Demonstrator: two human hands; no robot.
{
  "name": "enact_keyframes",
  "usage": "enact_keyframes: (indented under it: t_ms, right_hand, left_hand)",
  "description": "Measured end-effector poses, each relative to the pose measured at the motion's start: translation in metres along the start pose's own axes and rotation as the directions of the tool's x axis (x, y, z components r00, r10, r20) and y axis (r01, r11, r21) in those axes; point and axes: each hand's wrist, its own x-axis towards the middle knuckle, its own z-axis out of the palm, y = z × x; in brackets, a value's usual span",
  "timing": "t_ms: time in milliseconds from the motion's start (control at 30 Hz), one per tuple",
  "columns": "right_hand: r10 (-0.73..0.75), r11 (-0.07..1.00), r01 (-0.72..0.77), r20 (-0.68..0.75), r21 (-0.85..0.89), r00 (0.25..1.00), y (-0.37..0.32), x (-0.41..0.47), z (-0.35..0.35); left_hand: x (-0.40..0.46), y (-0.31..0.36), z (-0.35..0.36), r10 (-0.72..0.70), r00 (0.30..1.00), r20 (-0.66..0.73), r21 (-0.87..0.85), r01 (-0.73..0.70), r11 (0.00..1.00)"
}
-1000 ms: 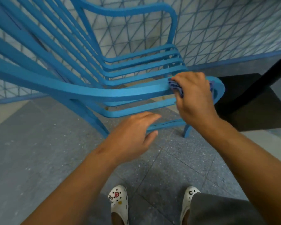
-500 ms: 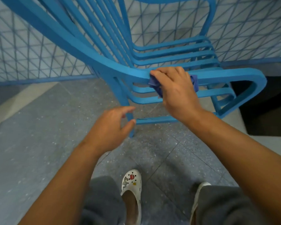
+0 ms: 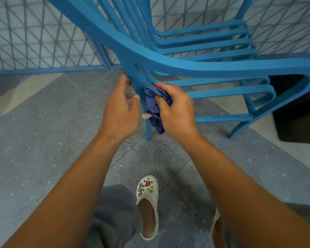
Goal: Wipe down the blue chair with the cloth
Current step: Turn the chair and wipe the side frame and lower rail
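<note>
Soft, even, cool daylight, faint shadows, wide-angle bowing at the edges, slight motion blur throughout.

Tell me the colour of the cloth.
Dark blue-purple cloth, bunched against the chair leg; the head view shows it.

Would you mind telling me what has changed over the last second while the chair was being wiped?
The right hand carried the cloth from the armrest down to the chair's near leg, where it now presses the bunched cloth against it. The left hand, earlier hovering free, has come up beside that leg, its fingers reaching to it. The right hand grips the cloth throughout; the blue chair looks to stand where it was.
</note>
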Motion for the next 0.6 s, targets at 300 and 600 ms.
enact_keyframes:
  t_ms: [300, 600]
  right_hand:
    - [-0.111, 0.992, 0.117, -0.124, 0.046, 0.986, 0.014, 0.011, 0.047]
    - [0.128, 0.986, -0.132, 0.042, 0.102, 0.991, 0.045, 0.0, 0.046]
  left_hand:
    - [0.006, -0.017, -0.003, 0.049, 0.991, 0.128, 0.025, -0.053, 0.998]
    - [-0.001, -0.01, -0.005, 0.011, 0.986, 0.169, 0.007, -0.012, 1.0]
